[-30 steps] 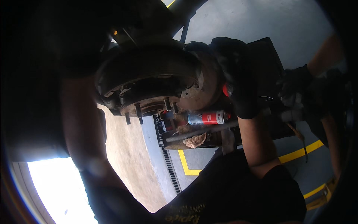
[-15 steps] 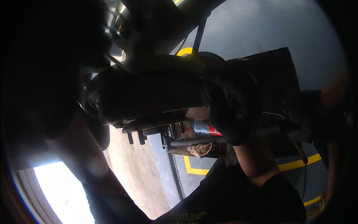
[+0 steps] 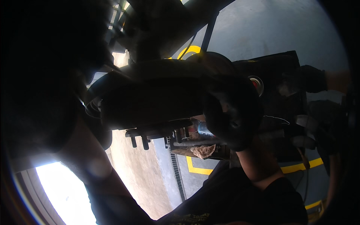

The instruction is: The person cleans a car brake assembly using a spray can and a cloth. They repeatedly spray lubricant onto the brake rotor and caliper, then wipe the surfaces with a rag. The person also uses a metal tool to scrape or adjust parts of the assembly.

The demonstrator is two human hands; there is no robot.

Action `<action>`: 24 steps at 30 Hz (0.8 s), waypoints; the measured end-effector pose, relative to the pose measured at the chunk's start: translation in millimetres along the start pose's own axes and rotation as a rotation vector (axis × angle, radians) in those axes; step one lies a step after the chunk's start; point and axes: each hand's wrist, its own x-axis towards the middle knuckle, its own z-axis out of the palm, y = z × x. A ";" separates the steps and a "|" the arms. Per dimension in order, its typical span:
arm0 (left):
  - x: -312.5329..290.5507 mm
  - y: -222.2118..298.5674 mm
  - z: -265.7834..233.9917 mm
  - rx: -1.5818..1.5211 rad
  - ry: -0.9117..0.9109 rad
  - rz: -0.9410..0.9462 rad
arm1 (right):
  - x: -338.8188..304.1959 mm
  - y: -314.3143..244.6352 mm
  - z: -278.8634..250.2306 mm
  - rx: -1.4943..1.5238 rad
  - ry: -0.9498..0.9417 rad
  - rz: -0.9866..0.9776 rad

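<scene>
We judge the studded wheel-brake assembly [image 3: 153, 101], beside the dark trolley's [image 3: 277, 62] left edge, heavy, stiff and perhaps greasy, best taken by its outer rim, though we cannot tell whether our shadowed right hand [image 3: 232, 112] grips it, and our left hand is hidden.

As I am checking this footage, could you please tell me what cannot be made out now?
In the head view:
Left hand: lost in deep shadow beyond the left forearm.
Right hand: grip unclear, fingers too dark against the wheel assembly.
Can: mostly hidden by the right hand.
Co-worker's forearm: cut off by the dark right rim.
</scene>
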 end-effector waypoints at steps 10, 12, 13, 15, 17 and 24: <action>-5.4 6.0 -7.6 0.052 -0.001 0.023 | 6.7 -16.0 2.5 -0.147 -0.084 -0.041; -6.3 7.1 -7.0 0.058 0.003 0.034 | 8.0 -18.5 3.9 -0.158 -0.097 -0.063; -6.7 7.4 -6.5 0.060 0.008 0.040 | 8.6 -19.1 4.2 -0.164 -0.093 -0.054; -5.9 6.5 -5.6 0.060 0.016 0.052 | 9.0 -19.4 4.1 -0.187 -0.080 -0.052; -2.6 3.8 -5.3 0.048 0.049 0.068 | 8.8 -18.7 2.7 -0.215 -0.079 -0.069; 11.3 -2.5 -3.1 0.020 0.161 0.132 | 5.4 -19.2 -3.4 -0.244 -0.120 -0.087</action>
